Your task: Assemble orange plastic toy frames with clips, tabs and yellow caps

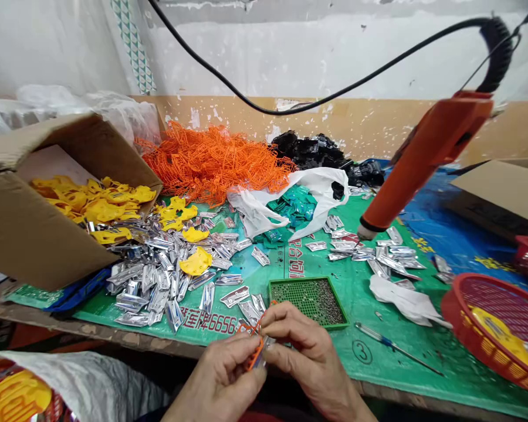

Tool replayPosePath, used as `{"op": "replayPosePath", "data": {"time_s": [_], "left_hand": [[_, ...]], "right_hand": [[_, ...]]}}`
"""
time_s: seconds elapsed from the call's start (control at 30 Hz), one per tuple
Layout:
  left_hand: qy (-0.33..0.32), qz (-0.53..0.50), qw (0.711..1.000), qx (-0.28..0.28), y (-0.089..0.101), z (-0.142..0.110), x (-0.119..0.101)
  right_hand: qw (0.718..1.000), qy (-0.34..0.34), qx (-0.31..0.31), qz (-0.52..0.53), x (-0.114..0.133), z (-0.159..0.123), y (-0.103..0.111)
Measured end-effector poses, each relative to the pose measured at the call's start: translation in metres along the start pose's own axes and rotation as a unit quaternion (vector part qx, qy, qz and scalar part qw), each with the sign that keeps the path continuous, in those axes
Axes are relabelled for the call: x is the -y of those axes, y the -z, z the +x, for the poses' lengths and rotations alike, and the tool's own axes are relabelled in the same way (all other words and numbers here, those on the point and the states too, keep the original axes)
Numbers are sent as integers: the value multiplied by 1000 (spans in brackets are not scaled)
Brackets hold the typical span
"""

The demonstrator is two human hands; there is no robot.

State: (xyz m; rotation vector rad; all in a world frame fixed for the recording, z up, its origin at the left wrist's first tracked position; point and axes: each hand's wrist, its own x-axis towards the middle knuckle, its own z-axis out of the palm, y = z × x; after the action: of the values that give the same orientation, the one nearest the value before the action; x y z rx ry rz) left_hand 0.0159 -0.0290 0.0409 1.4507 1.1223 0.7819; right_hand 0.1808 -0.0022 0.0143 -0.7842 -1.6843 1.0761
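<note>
In front of the table's near edge, my left hand [222, 375] pinches a small orange plastic frame [256, 355] together with a shiny metal piece. My right hand [305, 354] closes on the same frame from the other side, its fingertips meeting near the top. Fingers cover much of the pieces, so how they fit together cannot be made out. Just beyond the hands stands a green tray [305, 299] of tiny screws. Shiny metal pieces [235, 296] lie scattered to its left, with several yellow plastic parts [196, 261] among them.
An orange electric screwdriver [426, 161] hangs at the right above the table. A cardboard box [39, 234] spills yellow parts at left. Behind are an orange frame heap [211, 161], black parts [317, 153] and a white bag [325, 187]. A screwdriver [398, 347] and red basket [457, 316] lie right.
</note>
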Motion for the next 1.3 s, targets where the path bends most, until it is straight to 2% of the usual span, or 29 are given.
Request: {"op": "replayPosePath", "data": {"time_s": [0.07, 0.13, 0.17, 0.2, 0.27, 0.3, 0.37, 0.43, 0.5, 0.57, 0.7, 0.9, 1.0, 1.1, 1.17, 1.3], "left_hand": [[23, -45, 999, 5, 4, 2, 1], [48, -78, 996, -12, 9, 4, 6], [61, -91, 994, -26, 12, 4, 9], [74, -102, 991, -38, 14, 3, 12], [91, -120, 987, -56, 18, 3, 16], [95, -127, 985, -61, 19, 3, 17], [98, -134, 984, -70, 19, 3, 17], [102, -134, 983, -74, 18, 4, 15], [105, -134, 983, -75, 17, 6, 13], [106, -138, 981, -79, 15, 8, 11], [111, -147, 980, -71, 13, 13, 10], [128, -168, 976, -56, 13, 17, 14], [145, -173, 972, -59, 12, 19, 14], [152, -178, 970, -69, 10, 22, 14], [148, -177, 970, -72, 9, 24, 14], [147, -182, 971, -55, 9, 27, 13]], "right_hand": [[995, 30, -34, -88, 3, -2, 3], [968, 54, -133, -208, 9, -4, 17], [939, 63, -208, -265, 13, -3, 30], [899, 53, -314, -301, 16, -1, 46], [789, 78, -504, -343, 19, 8, 85], [752, 93, -552, -349, 19, 16, 105], [762, 77, -555, -325, 16, 36, 141], [814, 49, -503, -286, 11, 60, 164], [881, 57, -430, -188, 8, 82, 172], [915, 67, -393, -66, 9, 102, 171], [917, 66, -394, 1, 16, 123, 161], [944, 38, -327, 10, 35, 130, 150], [964, 19, -265, 14, 49, 137, 140], [976, -19, -196, 88, 57, 141, 124], [972, -48, -191, 129, 55, 138, 109], [963, -61, -237, 111, 35, 121, 79]]}}
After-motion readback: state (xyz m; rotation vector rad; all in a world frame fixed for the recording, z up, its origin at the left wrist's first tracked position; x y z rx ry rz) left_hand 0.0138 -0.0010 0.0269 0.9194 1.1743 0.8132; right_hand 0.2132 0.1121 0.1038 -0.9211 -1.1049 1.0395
